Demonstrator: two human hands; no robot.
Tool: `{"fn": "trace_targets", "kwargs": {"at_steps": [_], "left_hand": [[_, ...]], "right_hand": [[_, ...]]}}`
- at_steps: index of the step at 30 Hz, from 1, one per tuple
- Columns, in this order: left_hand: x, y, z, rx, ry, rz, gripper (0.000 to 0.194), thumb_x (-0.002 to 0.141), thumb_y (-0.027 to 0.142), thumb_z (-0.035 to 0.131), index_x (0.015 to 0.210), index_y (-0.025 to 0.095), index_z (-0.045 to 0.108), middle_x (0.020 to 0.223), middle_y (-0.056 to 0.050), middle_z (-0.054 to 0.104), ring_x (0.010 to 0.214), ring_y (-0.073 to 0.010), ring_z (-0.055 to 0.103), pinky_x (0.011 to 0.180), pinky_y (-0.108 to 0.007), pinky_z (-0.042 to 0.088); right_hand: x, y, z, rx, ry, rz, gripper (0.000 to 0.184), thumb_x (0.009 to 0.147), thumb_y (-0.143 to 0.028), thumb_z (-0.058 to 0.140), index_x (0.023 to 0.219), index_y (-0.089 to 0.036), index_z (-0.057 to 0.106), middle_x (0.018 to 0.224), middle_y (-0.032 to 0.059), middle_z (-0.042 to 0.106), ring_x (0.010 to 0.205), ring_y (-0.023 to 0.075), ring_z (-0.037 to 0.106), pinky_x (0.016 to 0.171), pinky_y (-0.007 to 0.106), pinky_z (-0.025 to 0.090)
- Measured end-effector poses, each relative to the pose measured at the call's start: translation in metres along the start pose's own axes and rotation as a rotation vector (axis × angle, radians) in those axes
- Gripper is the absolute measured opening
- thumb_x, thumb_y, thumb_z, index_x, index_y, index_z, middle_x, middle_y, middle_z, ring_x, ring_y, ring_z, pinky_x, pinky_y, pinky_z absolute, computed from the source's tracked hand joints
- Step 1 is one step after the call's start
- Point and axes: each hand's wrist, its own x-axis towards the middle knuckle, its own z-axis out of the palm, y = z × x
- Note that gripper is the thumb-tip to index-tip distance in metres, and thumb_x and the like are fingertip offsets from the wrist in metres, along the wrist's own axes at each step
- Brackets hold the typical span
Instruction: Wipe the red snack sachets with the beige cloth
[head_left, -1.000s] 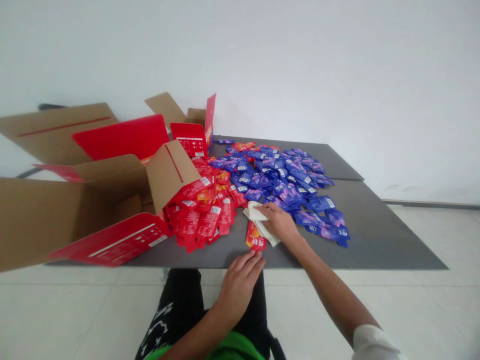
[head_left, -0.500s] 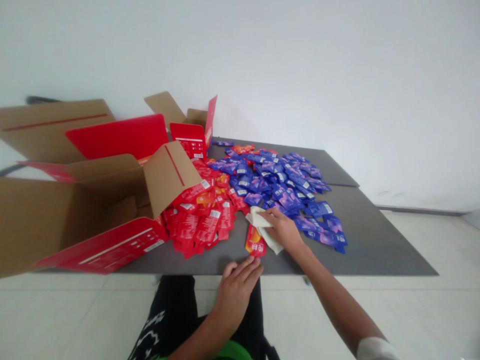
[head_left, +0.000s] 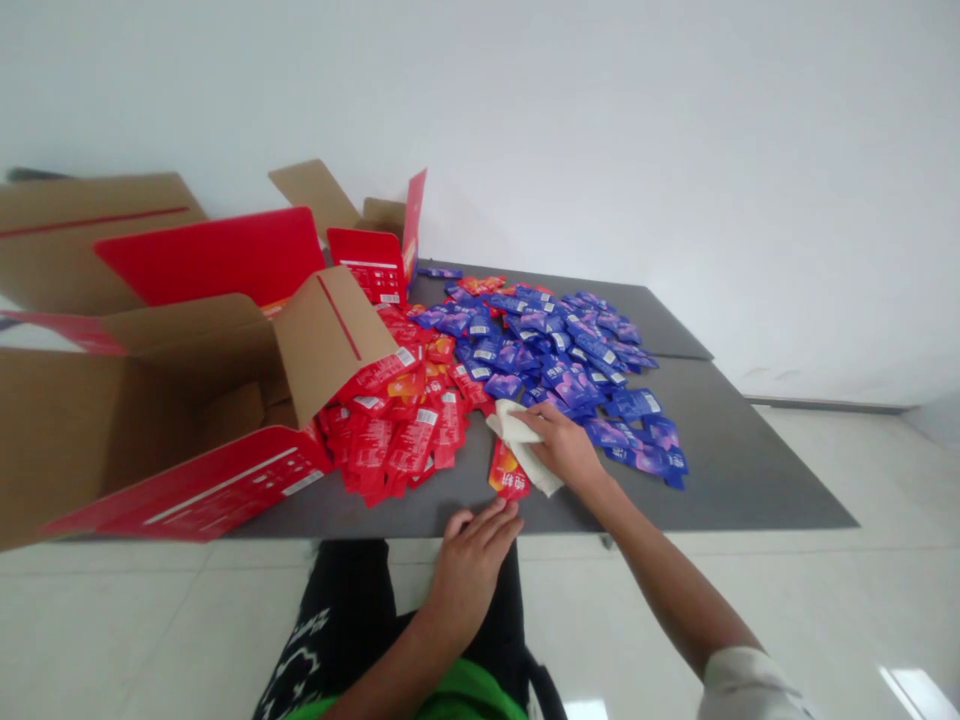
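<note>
A single red sachet (head_left: 511,476) lies flat near the front edge of the grey table. My right hand (head_left: 564,446) is closed on a folded off-white cloth (head_left: 541,470), which covers the upper part of that sachet. With fingers stretched out, my left hand (head_left: 475,562) touches the sachet's lower end at the table edge. To the left is a heap of red sachets (head_left: 397,445), several showing barcodes. A larger heap of blue-purple sachets (head_left: 570,350) spreads behind and to the right of my right hand.
A big open red carton (head_left: 225,490) takes up the left side, its flaps spread. Behind it stands a smaller open red carton (head_left: 367,262). The grey table (head_left: 735,470) extends to the right, with a white wall behind.
The view has tilted and shifted slightly, so everything sits a little higher and further left. My hands, the cloth and the sachet keep nearly the same places relative to each other.
</note>
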Motion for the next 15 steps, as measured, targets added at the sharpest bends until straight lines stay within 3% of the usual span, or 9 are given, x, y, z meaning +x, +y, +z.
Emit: {"fn": "trace_targets", "kwargs": {"at_steps": [5,9,12,15], "left_hand": [[0.0,0.001,-0.001,0.015,-0.01,-0.009,0.034,0.103,0.011,0.048,0.124,0.027,0.069,0.12,0.0,0.076,0.114,-0.0171,0.069,0.097,-0.036,0.043],[0.001,0.001,-0.004,0.044,-0.026,0.004,0.034,0.103,0.01,0.047,0.122,0.027,0.07,0.132,0.0,0.071,0.125,-0.0179,0.064,0.095,-0.036,0.043],[0.003,0.001,-0.005,0.031,-0.032,0.002,0.033,0.103,0.011,0.046,0.12,0.027,0.07,0.133,0.0,0.071,0.126,-0.018,0.064,0.093,-0.037,0.044],[0.003,0.001,-0.004,0.006,-0.019,-0.003,0.032,0.103,0.011,0.047,0.12,0.027,0.07,0.132,0.0,0.071,0.125,-0.0177,0.064,0.093,-0.037,0.043]], "right_hand": [[-0.039,-0.027,0.007,0.118,-0.172,-0.146,0.049,0.091,-0.013,0.062,0.136,-0.032,0.065,0.129,0.0042,0.068,0.106,0.019,0.07,0.09,0.026,0.054],[-0.011,-0.013,0.014,0.095,-0.115,-0.038,0.05,0.089,-0.009,0.062,0.134,-0.029,0.067,0.129,0.0056,0.068,0.112,0.0201,0.068,0.094,0.026,0.053],[0.012,0.0,0.007,-0.001,-0.049,0.052,0.048,0.091,-0.011,0.061,0.135,-0.027,0.067,0.127,0.0078,0.068,0.107,0.0213,0.069,0.09,0.026,0.054],[0.002,-0.009,0.0,0.002,-0.046,0.01,0.053,0.09,-0.009,0.059,0.139,-0.028,0.064,0.13,0.0077,0.067,0.108,0.0214,0.069,0.091,0.027,0.054]]}}
